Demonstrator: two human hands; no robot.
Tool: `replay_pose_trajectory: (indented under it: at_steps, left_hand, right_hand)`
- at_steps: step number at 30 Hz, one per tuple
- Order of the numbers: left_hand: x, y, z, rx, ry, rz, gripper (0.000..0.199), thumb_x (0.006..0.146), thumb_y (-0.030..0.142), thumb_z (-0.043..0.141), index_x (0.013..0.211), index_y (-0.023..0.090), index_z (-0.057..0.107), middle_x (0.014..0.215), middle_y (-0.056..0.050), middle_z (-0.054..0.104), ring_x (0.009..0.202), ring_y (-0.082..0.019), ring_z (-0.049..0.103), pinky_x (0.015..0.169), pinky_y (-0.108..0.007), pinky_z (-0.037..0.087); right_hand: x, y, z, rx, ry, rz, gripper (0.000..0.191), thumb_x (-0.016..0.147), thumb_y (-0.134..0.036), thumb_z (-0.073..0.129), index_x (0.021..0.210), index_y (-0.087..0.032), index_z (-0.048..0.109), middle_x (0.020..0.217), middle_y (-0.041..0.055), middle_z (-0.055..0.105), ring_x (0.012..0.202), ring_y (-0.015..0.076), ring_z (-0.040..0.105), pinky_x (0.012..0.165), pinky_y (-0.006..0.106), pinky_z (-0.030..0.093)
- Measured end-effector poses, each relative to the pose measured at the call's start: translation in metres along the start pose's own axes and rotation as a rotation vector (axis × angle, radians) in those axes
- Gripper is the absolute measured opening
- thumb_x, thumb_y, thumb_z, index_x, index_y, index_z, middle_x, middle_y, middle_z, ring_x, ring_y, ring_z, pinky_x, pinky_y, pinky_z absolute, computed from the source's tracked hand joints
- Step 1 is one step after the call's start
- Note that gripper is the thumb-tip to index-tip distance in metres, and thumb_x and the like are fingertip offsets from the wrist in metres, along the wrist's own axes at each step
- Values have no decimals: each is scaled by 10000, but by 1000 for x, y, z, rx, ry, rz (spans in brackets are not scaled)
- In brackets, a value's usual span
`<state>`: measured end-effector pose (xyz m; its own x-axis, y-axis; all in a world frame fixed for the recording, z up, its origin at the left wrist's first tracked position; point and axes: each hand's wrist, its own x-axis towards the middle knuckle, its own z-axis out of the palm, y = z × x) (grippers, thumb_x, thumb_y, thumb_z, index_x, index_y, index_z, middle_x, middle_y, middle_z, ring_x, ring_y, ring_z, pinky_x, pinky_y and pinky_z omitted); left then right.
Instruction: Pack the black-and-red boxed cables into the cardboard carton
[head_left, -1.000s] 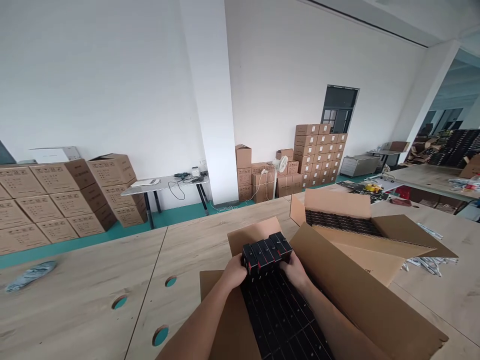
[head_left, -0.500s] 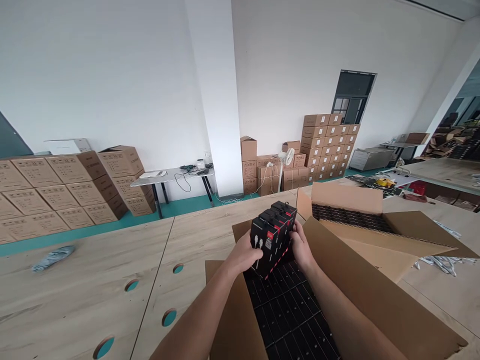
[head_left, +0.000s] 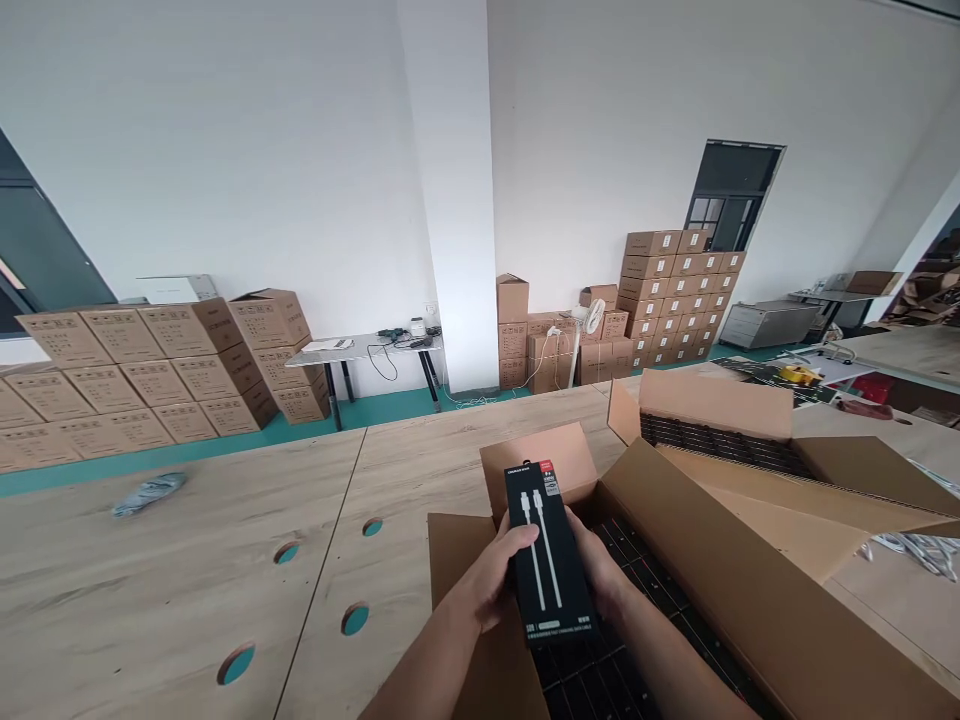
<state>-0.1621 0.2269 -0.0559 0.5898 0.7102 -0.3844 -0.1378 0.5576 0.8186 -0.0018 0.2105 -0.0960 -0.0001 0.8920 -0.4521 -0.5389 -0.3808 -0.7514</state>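
Between my two hands is a black charging cable box, its printed front with two white cables turned towards me. My left hand grips its left side, the thumb lying across the front. My right hand is closed around the right side, its fingers partly behind the box. Whether more boxes sit behind this one is hidden. Below is an open cardboard carton, with rows of similar black boxes packed inside.
A second open carton of black boxes stands to the right, with white cables beside it. The wooden table has several round holes. A grey cloth lies at left. Stacked brown cartons line the wall.
A row of several black cable boxes was held at an angle above the carton. Both hands have brought it lower and closer, turning the front face towards me. The view has swung slightly left.
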Motion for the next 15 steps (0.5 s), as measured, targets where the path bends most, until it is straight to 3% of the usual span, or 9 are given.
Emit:
replay_pose_trajectory:
  at_steps: [4, 8, 11, 13, 15]
  left_hand:
    - [-10, -2, -13, -293, 8, -7, 478, 839, 512, 694, 1074, 96, 696, 933, -147, 783, 937, -308, 745, 964, -431, 542]
    - [-21, -3, -43, -558, -44, 159, 279, 872, 398, 659, 928, 152, 779, 902, -91, 804, 1015, -312, 740, 1086, -436, 483]
    - [-26, -6, -49, -614, -101, 251, 253, 869, 367, 656, 988, 197, 801, 985, -62, 805, 1131, -318, 699, 1161, -449, 414]
    - [-28, -5, -44, -579, -122, 207, 314, 844, 395, 684, 1054, 188, 791, 1039, -84, 796, 1204, -348, 656, 1187, -491, 376]
    - [-29, -1, -38, -535, -122, 164, 421, 820, 443, 705, 1132, 167, 765, 1099, -114, 781, 1251, -375, 620, 1198, -533, 349]
  right_hand:
    - [-10, -1, -5, 26, -181, -134, 514, 942, -581, 537, 1168, -155, 716, 1010, 110, 789, 909, 248, 732, 845, 377, 568]
    - [-29, -17, -3, -223, -238, -205, 571, 881, -663, 599, 1188, -195, 713, 1075, 94, 775, 837, 210, 700, 748, 342, 544]
    - [-45, -28, 10, -327, -282, -313, 623, 872, -686, 605, 1344, -281, 618, 1308, 63, 699, 1084, 241, 670, 985, 434, 505]
    - [-54, -33, 21, -332, -340, -385, 701, 869, -661, 639, 1469, -333, 483, 1489, 36, 570, 1339, 248, 533, 1164, 454, 373]
    - [-60, -35, 31, -322, -390, -410, 810, 868, -643, 657, 1552, -355, 332, 1578, 29, 467, 1458, 235, 405, 1229, 442, 287]
